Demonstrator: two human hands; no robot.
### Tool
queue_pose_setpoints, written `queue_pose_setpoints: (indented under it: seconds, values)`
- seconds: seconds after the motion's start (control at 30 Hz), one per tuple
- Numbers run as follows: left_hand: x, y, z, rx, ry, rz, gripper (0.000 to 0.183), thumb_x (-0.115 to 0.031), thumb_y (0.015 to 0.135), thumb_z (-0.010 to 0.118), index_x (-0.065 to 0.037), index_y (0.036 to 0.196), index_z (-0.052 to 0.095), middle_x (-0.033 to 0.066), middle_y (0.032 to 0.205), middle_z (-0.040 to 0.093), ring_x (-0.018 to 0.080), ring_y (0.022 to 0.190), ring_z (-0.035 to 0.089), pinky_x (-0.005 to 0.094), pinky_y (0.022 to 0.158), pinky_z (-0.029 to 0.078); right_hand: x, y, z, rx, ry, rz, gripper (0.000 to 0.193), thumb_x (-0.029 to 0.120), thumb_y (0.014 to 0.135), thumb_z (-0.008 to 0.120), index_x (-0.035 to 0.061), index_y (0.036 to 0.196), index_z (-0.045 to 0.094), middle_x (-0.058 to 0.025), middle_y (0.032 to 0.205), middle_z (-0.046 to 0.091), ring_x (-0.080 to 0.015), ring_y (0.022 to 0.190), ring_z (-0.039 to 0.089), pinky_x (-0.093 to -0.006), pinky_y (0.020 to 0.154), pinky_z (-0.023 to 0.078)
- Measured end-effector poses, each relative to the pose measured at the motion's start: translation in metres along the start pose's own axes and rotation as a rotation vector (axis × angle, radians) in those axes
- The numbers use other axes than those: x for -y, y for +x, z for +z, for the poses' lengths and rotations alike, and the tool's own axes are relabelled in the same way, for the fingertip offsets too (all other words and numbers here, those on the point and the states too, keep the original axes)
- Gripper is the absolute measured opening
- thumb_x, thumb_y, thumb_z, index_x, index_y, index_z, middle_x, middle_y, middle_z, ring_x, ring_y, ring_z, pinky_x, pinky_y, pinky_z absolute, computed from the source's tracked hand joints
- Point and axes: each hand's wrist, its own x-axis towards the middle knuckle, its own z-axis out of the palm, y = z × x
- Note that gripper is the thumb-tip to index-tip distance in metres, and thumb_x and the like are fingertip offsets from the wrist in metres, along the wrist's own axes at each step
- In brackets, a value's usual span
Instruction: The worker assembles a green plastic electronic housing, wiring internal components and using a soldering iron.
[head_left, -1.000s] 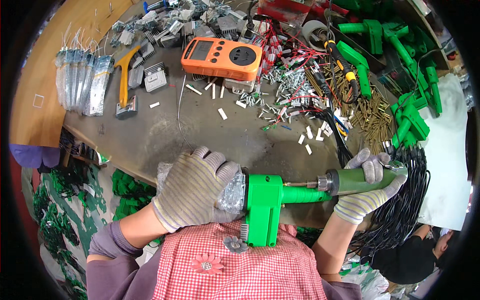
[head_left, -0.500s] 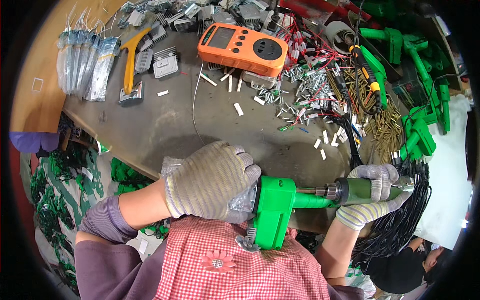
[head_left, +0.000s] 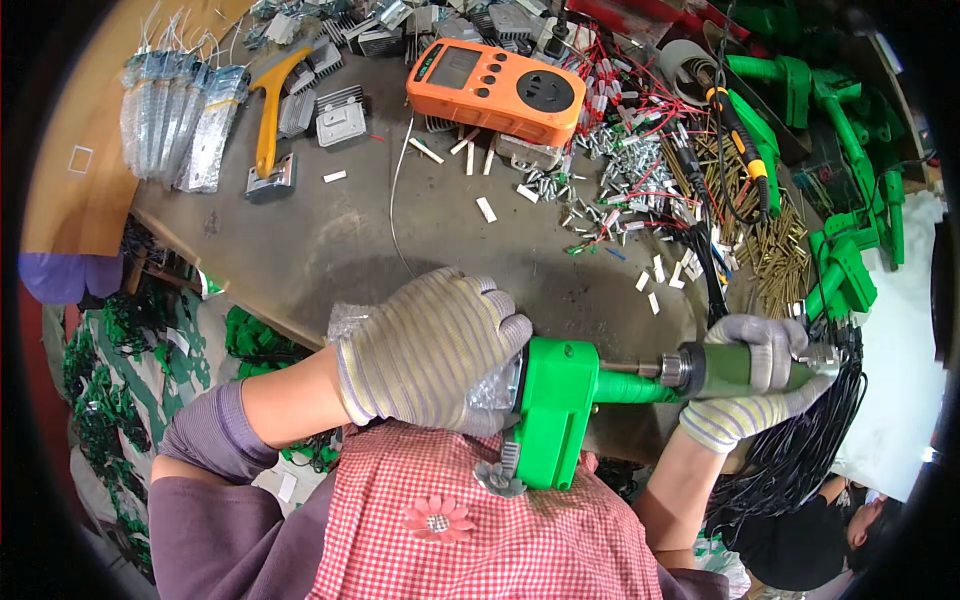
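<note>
Near the bench's front edge, my left hand (head_left: 430,350), in a striped knit glove, is closed round the end of a green plastic housing (head_left: 560,410). A clear-plastic-wrapped part (head_left: 490,392) shows under my fingers, mostly hidden. From the housing's right side a green handle (head_left: 632,388) sticks out. My right hand (head_left: 765,365), gloved too, grips an olive-green power screwdriver (head_left: 728,369) lying sideways. Its bit points left, alongside the handle, and meets the housing's right side; the tip is hidden.
An orange meter (head_left: 497,90) lies at the back of the bench, beside loose screws (head_left: 640,160) and finned metal parts (head_left: 341,118). A yellow-handled tool (head_left: 269,120) and plastic-wrapped strips (head_left: 210,130) are at left. Black cables (head_left: 800,470) hang at right, near a soldering iron (head_left: 735,135) and green handles (head_left: 848,280).
My hands, the green housing and the screwdriver have shifted slightly right and up in the picture. The bench items have shifted right as well. Both grips look the same.
</note>
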Motion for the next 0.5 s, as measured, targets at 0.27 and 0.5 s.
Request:
queue_pose_setpoints:
  seconds: [0.27,0.5]
  values:
    - [0.001,-0.002,0.003,-0.127,0.008,0.02,0.081,-0.057,0.061,0.08,-0.003,0.119,0.062,0.0154,0.092,0.064,0.0341,0.089,0.063,0.0457,0.078,0.049,0.028,-0.022,0.003,0.091,0.089,0.055,0.025,0.026,0.091,0.069,0.005,0.102,0.061,0.0099,0.056,0.037,-0.0025,0.047,0.038,-0.0278,0.082,0.044]
    - [0.002,-0.002,0.004,-0.151,-0.011,0.032,0.087,-0.052,0.056,0.083,-0.004,0.124,0.06,0.0143,0.095,0.062,0.0333,0.084,0.06,0.0446,0.075,0.047,0.022,-0.046,-0.003,-0.035,-0.02,-0.06,0.032,0.034,0.094,0.063,0.003,0.101,0.06,0.0086,0.055,0.034,-0.0049,0.048,0.034,-0.0279,0.083,0.044]
